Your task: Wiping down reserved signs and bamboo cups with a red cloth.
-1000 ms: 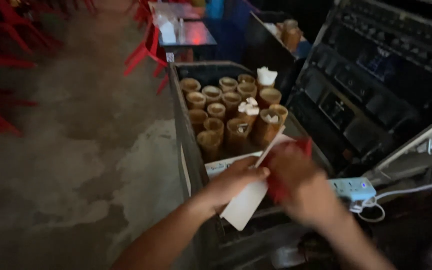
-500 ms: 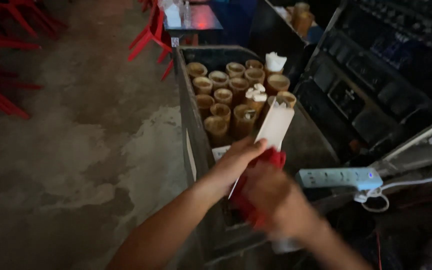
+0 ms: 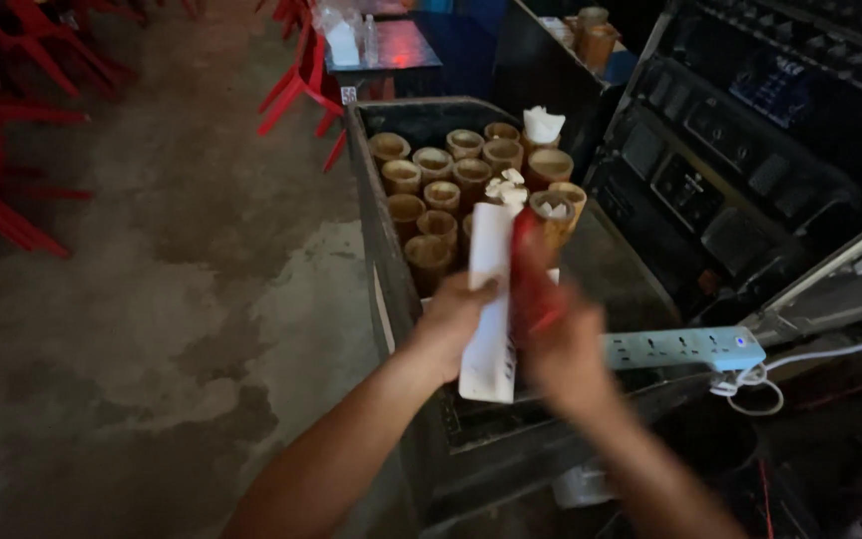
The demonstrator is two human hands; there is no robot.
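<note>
I view a dark metal crate [image 3: 376, 215] packed with upright tan bamboo cups [image 3: 441, 195], some stuffed with white paper. Above its near end, my left hand [image 3: 451, 324] has fingers clamped on a long white paper sleeve [image 3: 489, 299]; my right hand [image 3: 566, 344], motion-blurred, is closed around a red wrapper [image 3: 531, 269] beside it. Risk, as I judge it: a hurried pull could tear the sleeve or drop it among the cups.

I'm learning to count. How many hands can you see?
2. The left hand grips a white paper strip; the right hand, just right of it, holds a red thing. No others show.
</note>
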